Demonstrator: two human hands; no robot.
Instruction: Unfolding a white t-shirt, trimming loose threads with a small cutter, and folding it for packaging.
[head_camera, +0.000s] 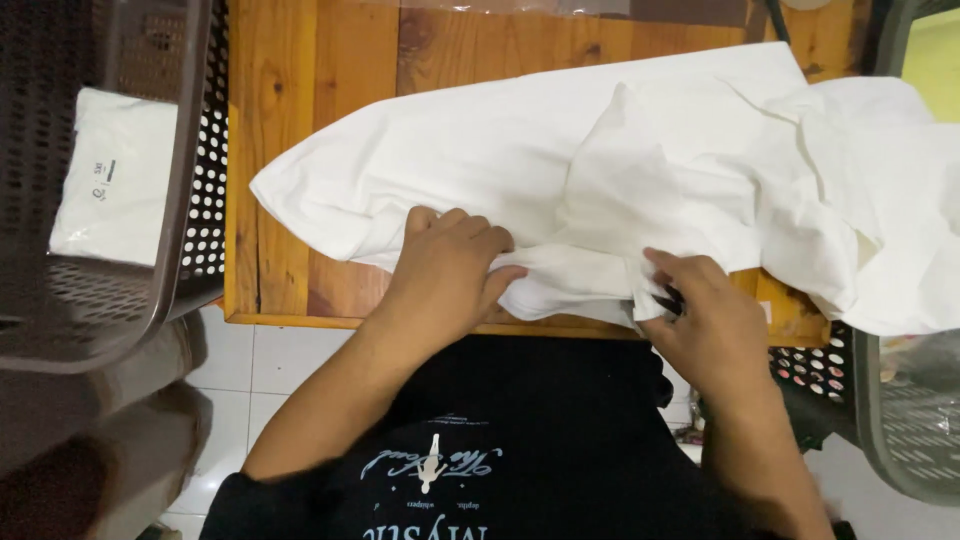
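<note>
**A:** Head view, then. What fills the middle of the frame?

**B:** A white garment (560, 170), spread and rumpled across a wooden table (290, 120). It runs from the centre-left to the right edge, where it bunches up and spills past the table's end.

**A:** And the hands?

**B:** Both at the lower centre, on the garment's near edge. The left hand (445, 275) lies knuckles-up, fingers curled and pressed together, gripping a fold of the cloth — the thumb tucks toward the bunched fabric just right of it. The right hand (705, 310) sits lower right of centre, fingers bent and pinching the cloth's edge; something dark shows under the fingertips, too small to tell what.

**A:** How far apart?

**B:** Near each other, with a bunched strip of white fabric between them, right at the table's front edge.

**A:** What else is about?

**B:** At the upper left, a grey perforated basket (170, 230) stands beside the table, with a flat white packet (115, 175) lying inside. At the lower right another perforated basket (900, 420) shows partly under the hanging cloth. Along the bottom — the person's black shirt (520, 430) with pale printing, and white floor tiles (245, 370) at lower left.
</note>
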